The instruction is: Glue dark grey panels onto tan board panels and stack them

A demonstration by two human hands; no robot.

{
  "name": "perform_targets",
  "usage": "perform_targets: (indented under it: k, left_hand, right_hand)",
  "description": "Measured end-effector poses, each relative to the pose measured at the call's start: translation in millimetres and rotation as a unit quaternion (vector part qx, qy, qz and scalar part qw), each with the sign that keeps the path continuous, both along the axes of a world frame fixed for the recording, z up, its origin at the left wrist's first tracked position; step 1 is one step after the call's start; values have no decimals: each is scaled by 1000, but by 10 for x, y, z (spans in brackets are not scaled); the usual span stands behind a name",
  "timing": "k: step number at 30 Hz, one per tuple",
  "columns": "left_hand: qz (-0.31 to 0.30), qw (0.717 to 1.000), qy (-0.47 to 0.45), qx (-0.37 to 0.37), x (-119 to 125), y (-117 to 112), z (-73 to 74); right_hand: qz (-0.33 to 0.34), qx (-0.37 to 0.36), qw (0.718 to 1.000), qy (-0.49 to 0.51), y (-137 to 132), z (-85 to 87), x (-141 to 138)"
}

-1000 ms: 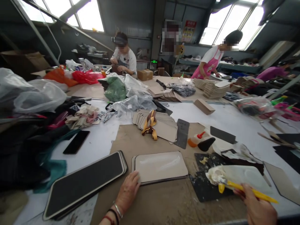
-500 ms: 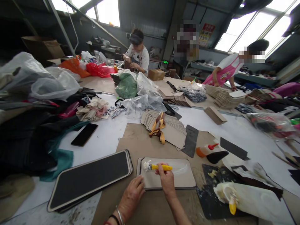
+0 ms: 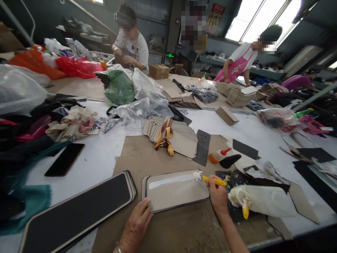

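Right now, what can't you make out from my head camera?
All in the head view:
Yellow-handled brush: part of the handle, hidden by the right hand.
Beige rectangular board: most of what lies beneath, hidden by the board.
Long black board with pale border: near end, cut off by bottom edge.
Dark grey card: its writing, too small and blurred.

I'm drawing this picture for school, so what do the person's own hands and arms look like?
The left hand and right hand wear no gloves. Part of a silver-coloured bangle shows at the left wrist. The right forearm has no sleeve or bracelet in view.
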State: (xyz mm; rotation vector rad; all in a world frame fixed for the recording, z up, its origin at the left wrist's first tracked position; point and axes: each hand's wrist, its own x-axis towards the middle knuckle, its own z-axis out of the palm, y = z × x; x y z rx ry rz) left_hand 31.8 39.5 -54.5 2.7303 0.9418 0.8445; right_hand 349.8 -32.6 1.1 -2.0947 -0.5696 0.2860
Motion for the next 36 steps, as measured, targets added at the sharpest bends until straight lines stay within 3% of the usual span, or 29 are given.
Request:
perform_targets:
  k: [4, 8, 14, 18, 22, 26, 31, 36]
  left_hand:
    - [-3, 1000, 11, -7, 0, -9, -33]
    - [-5, 1000, 4, -4, 6, -10, -58]
    - [-14, 1000, -3, 7, 14, -6, -123]
    - [-4, 1000, -16, 3, 35, -24, -138]
    - [0, 999, -33, -31, 51, -24, -65]
    - [-4, 995, -58, -87, 39, -12, 2]
    - [7, 989, -83, -123, 14, 6, -18]
    - [-17, 990, -77, -121, 9, 66, -23]
  right_hand:
    - [14, -16, 997, -74, -214, 24, 121]
    - [95, -15, 967, -234, -369, 43, -94]
    - [223, -14, 924, -309, -274, 6, -960]
    - [280, 9, 917, -282, -94, 26, -1579]
    - [309, 55, 925, -214, 54, 75, -1934]
    - [286, 85, 946, -131, 145, 87, -1975]
    - [163, 52, 985, 7, 220, 15, -1777]
    - [141, 36, 988, 48, 189, -44, -1528]
